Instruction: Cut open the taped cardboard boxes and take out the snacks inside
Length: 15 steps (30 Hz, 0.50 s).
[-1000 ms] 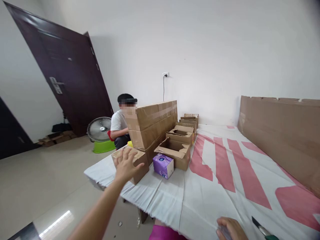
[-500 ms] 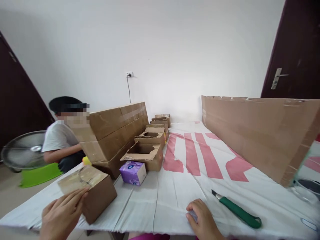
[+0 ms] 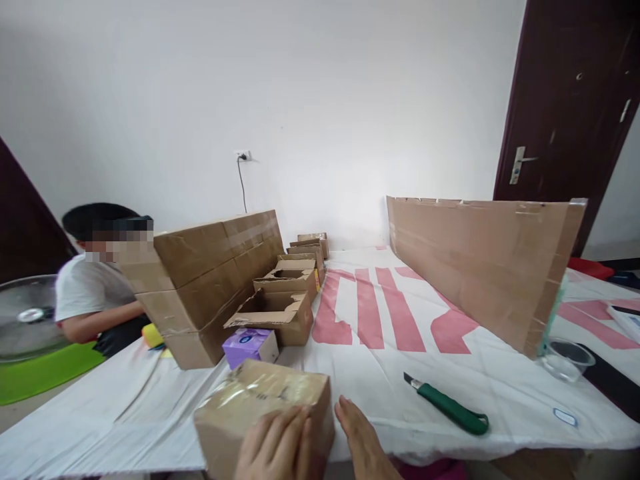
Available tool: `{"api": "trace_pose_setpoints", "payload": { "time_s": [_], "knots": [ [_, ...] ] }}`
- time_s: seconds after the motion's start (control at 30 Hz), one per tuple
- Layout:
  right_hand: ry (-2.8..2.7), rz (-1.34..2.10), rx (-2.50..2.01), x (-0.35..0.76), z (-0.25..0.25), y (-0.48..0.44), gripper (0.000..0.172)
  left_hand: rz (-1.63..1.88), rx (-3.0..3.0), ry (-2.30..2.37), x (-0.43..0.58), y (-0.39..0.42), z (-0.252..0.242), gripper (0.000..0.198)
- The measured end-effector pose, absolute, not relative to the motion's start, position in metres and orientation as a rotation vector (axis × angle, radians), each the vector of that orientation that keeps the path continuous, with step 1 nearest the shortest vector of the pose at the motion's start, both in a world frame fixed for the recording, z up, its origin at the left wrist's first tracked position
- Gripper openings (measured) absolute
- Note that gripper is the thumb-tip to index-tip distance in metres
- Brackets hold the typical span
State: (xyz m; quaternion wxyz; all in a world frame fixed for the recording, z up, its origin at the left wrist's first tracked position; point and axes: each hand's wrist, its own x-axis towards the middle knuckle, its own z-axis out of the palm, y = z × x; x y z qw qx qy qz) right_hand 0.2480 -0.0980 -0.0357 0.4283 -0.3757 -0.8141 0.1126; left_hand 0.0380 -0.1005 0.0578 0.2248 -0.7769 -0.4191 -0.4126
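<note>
The left hand (image 3: pixel 277 437) is resting its fingers over the near part of the taped box (image 3: pixel 265 387); I cannot tell whether they are gripping, as the thumb is not showing. The right hand (image 3: pixel 363 437) is standing released, fingers extended just beside the box's right side. The box is sitting at the near edge of the surface (image 3: pixel 140 427), having shifted rightward from the left end; this is placing it within reach of both hands. The right hand is no longer lying curled. To the right, a green utility knife (image 3: pixel 453 407) is lying apart. Beyond the box, a purple tissue pack (image 3: pixel 245 347) is standing before open cartons (image 3: pixel 300 323). Stacked boxes (image 3: pixel 215 260) are lining their left; a co-worker (image 3: pixel 95 287) is sitting past these.
</note>
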Motion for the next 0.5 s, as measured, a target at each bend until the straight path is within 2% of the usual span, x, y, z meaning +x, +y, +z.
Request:
{"api": "trace_pose_setpoints", "payload": {
  "time_s": [0.17,0.3,0.37,0.43,0.5],
  "knots": [
    [-1.883,0.195,-1.082,0.277,-0.03,-0.101,0.072,-1.112,-2.412,-0.981,0.125,-0.1,0.078,0.028],
    [-1.795,0.313,-1.194,0.311,-0.023,-0.104,0.055,-1.165,-2.54,-0.863,0.119,-0.098,0.084,0.035],
    [-1.771,0.394,-1.243,0.319,-0.026,-0.105,0.048,-1.296,-2.364,-1.023,0.094,-0.091,0.082,0.031],
    [-1.748,0.458,-1.249,0.318,-0.03,-0.107,0.045,-1.476,-2.09,-1.378,0.065,-0.083,0.076,0.027],
    [-1.725,0.482,-1.226,0.314,-0.031,-0.108,0.043,-1.688,-1.917,-1.749,0.041,-0.075,0.069,0.033]
  ]
}}
